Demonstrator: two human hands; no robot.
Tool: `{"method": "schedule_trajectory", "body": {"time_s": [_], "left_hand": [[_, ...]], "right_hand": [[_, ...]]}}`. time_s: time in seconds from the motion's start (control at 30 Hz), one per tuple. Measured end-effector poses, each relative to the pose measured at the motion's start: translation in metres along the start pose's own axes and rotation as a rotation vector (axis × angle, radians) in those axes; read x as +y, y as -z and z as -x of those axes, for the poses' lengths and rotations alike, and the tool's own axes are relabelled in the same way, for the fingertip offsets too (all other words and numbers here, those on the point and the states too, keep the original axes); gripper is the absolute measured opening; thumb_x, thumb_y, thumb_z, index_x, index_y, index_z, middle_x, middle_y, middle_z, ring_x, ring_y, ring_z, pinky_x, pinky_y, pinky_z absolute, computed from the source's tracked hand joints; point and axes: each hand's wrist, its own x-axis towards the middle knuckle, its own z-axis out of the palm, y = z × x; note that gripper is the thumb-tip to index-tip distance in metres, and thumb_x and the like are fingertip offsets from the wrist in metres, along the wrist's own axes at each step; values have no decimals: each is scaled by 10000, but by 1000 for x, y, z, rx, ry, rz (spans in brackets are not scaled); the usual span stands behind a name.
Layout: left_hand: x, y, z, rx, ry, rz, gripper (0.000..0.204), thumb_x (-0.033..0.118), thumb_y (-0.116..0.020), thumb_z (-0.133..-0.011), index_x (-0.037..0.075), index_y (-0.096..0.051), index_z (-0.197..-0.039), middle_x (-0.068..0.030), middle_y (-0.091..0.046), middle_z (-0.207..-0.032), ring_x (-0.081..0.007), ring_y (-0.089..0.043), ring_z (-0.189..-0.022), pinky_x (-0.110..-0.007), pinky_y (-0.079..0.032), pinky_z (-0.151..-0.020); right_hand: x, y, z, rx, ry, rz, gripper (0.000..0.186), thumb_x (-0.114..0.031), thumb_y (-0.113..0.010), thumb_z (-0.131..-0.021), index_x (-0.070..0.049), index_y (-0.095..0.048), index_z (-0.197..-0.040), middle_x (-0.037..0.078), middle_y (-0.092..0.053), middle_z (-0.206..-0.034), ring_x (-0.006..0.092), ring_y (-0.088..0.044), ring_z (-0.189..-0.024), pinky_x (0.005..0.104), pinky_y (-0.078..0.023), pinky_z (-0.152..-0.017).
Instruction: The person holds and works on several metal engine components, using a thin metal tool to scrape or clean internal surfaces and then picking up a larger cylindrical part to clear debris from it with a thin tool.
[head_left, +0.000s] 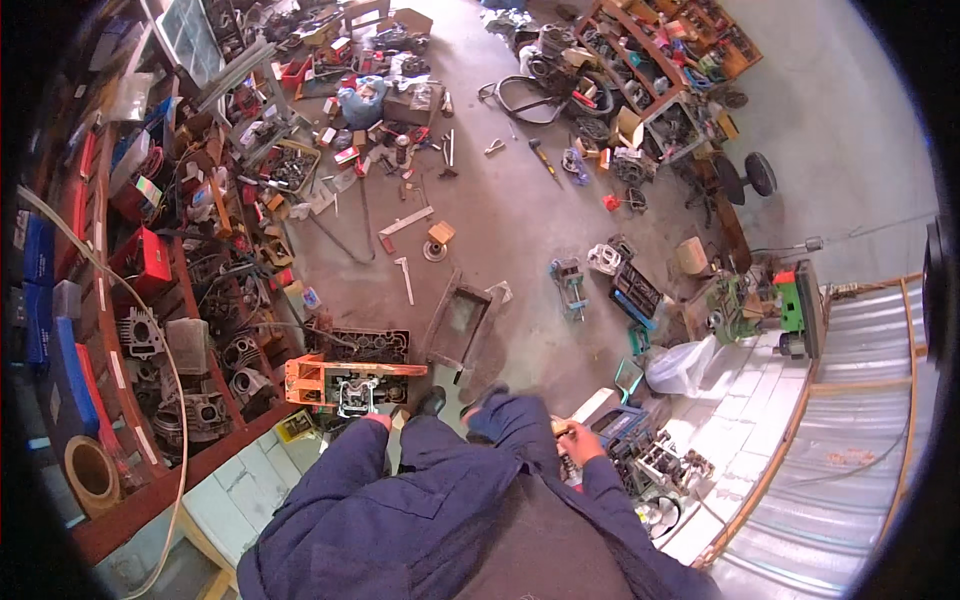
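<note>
My left hand [380, 420] shows only in part beyond its dark blue sleeve. It is at the near edge of a silver engine part [356, 397], which sits against an orange stand [305, 381]; its fingers are too hidden to read. On the other side, my right hand [581, 442] has its fingers closed round a small tan piece [559, 428] above my right thigh. Below that hand a ribbed metal part is partly covered. Behind the orange stand lies a dark cylinder head [375, 346].
Ahead on the floor lie a rusty metal frame [462, 322], a light T-shaped tool [405, 281] and a blue stand [569, 287]. Shelves of engine parts [190, 415] line the left. A green machine [735, 308] and a clear plastic bag [682, 368] are at right.
</note>
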Motion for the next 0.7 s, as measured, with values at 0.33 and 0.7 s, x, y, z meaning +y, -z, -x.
{"method": "schedule_trajectory", "body": {"time_s": [0.33, 0.7], "left_hand": [[17, -56, -18, -124, 96, 207, 331, 282, -533, -947, 91, -723, -1140, -164, -716, -1147, -366, -695, -1044, -488, -553, -901], [256, 184, -137, 115, 377, 604, 470, 380, -429, -955, 27, -723, -1055, -238, -685, -1129, -428, -645, -1076, -517, -504, -924]], "right_hand": [[44, 126, -269, -174, 68, 92, 590, -307, -768, -860, 37, -588, -1304, 173, -744, -978, 194, -722, -847, 356, -564, -769], [10, 346, -585, -69, 169, -19, 369, -173, -677, -902, 14, -628, -1217, 117, -731, -963, 191, -709, -771, 345, -566, -702]]}}
